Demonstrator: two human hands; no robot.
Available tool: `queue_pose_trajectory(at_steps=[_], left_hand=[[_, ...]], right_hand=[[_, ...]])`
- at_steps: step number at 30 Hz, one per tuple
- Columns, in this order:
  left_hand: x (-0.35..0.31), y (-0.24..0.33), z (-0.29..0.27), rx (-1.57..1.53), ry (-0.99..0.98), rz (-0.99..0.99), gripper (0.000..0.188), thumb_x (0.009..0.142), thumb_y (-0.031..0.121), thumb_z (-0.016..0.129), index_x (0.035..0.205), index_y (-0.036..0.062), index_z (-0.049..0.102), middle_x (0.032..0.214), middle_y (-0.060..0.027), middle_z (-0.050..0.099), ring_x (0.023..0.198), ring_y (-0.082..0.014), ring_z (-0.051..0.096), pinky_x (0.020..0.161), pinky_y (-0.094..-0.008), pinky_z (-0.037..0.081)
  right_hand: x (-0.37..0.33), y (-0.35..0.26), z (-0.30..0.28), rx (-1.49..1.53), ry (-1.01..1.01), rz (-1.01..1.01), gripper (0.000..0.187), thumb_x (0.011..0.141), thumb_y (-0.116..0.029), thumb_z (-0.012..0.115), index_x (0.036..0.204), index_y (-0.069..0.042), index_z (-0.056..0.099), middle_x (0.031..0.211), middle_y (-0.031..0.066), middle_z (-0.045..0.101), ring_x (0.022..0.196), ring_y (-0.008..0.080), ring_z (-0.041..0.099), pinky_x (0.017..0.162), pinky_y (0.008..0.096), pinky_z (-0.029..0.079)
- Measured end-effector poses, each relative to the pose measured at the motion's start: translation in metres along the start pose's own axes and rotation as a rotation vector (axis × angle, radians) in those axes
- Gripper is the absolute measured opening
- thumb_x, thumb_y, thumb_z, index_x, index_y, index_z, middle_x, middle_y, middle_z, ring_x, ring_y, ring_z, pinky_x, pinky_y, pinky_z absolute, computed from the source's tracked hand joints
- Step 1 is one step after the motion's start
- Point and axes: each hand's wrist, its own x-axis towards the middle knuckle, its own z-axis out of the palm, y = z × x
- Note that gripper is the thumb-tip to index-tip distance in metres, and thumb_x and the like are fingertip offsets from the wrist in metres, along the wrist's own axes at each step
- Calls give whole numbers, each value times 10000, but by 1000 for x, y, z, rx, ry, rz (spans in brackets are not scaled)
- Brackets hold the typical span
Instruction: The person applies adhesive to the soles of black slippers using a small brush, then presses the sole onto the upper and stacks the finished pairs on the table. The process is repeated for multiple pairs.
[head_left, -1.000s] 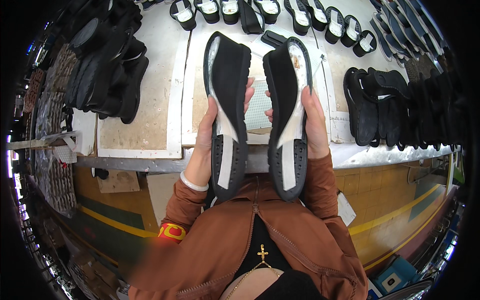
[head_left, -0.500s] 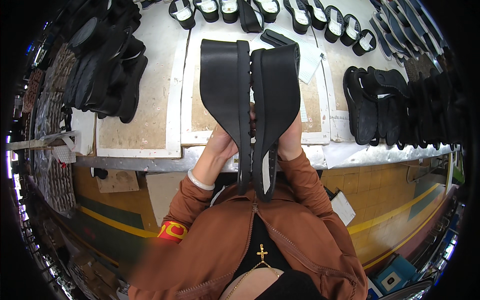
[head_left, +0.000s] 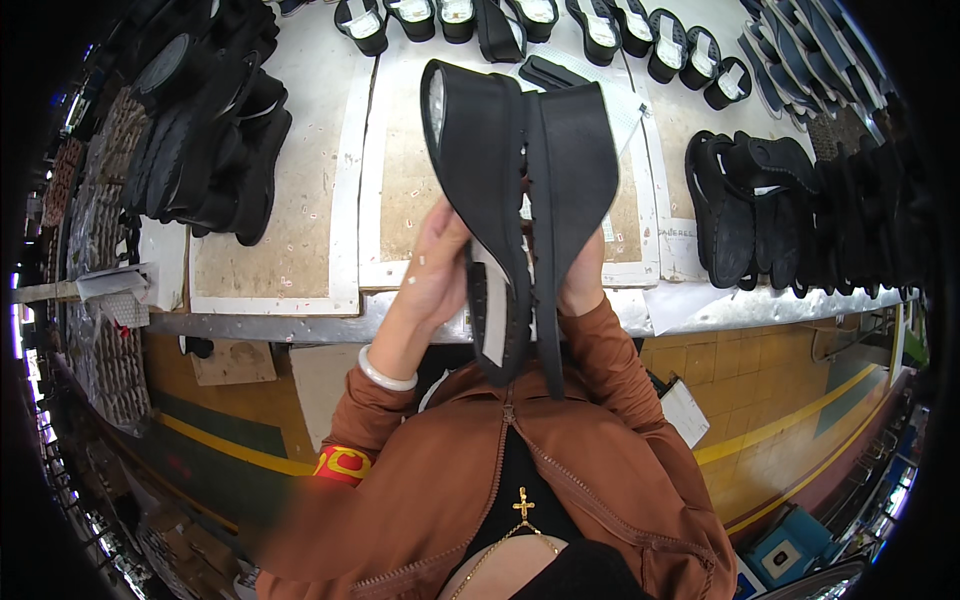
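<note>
Holding black soles (head_left: 478,150); left hand (head_left: 436,265), one; right hand (head_left: 585,278), another.

The right hand (head_left: 583,280) is largely hidden behind the right black wedge sole (head_left: 577,170).

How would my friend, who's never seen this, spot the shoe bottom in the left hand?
Start at the pale worktable. By its near edge, the left hand holds a thick black wedge sole, right beside another sole in the right hand. Pick the one showing a whitish strip near its thin end; its neighbour shows only black.
</note>
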Motion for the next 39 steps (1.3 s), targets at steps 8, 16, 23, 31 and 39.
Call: queue_pose_trajectory(at_steps=[8,16,23,31,39], left_hand=[[-4,74,-63,542,448,102,435,1002,261,716,1313,-26,618,1136,-70,717,955,-96,667,851,-245,517],[-10,78,-173,1038,619,169,531,970,316,740,1330,-57,622,1183,-122,668,918,-156,620,838,-296,490],[-10,68,-209,1424,680,237,549,950,428,729,1285,-4,679,1338,-159,587,1187,-331,454,1030,-410,376],[-7,63,-207,1337,690,244,546,958,380,732,1292,-45,653,1365,-176,590,1223,-353,483,1082,-423,376],[-11,64,-201,1358,682,271,539,956,365,740,1282,-55,652,1333,-181,605,1205,-345,516,1072,-417,389]], right_hand=[[58,40,38,-305,-127,-80,495,1067,-294,595,1431,31,511,1149,100,649,969,134,627,881,248,495],[89,133,62,-1029,-219,-326,475,987,-243,678,1374,15,585,1040,178,657,929,282,646,870,375,526],[98,55,2,-1133,-342,-524,145,922,-66,718,1060,-45,757,1072,107,663,933,235,687,835,329,573],[100,40,-26,-1177,-475,-440,160,847,-36,770,1005,-21,744,1049,101,688,1018,279,665,895,361,543],[103,71,-15,-1268,-485,-454,159,850,-48,775,1004,-21,750,1038,92,696,1007,267,665,886,361,545]])
